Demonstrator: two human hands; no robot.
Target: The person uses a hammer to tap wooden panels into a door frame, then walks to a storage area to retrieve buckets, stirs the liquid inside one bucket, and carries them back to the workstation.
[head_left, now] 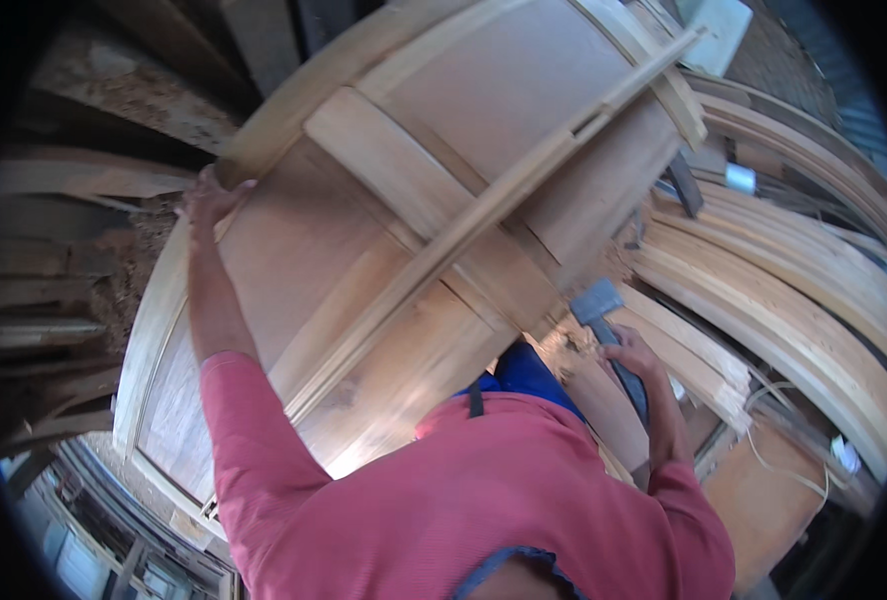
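A large wooden panelled door (304, 225) lies in front of me, with a long slotted wooden strip (464, 230) running diagonally across it. Its far left edge is where my left hand (212, 197) rests, the fingers bent over the rim and partly blurred. On my right side, my right hand (636, 352) is closed round the handle of a hammer (598, 303). The grey hammer head points away from me, beside the door's near right edge. A wide crosspiece (394, 170) of the door passes under the strip.
Long wooden planks (774, 290) are stacked on the right. A brown board (764, 490) lies at the lower right, with a thin pale cord (779, 470) over it. More timber (49, 260) and sawdust lie on the left. A whitish object (716, 35) is at the far right.
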